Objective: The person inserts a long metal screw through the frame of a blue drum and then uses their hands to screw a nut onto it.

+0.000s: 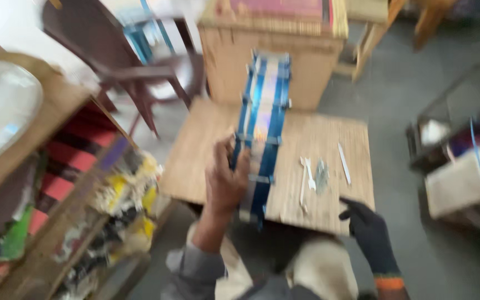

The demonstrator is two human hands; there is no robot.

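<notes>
On wooden board (pixel 329 139), left hand (pixel 224 183) gripping blue frame (pixel 262 128)

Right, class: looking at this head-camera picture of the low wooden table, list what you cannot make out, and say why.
- Blue frame: motion blur hides its joints and inner panel.
- Left hand: fingers curl behind the frame, so the grip is unclear.
- Right hand: dark glove; whether it touches the table is uncertain.
- Small tools: too blurred to identify.
- Shelf contents: smeared, cut by the left edge.
</notes>
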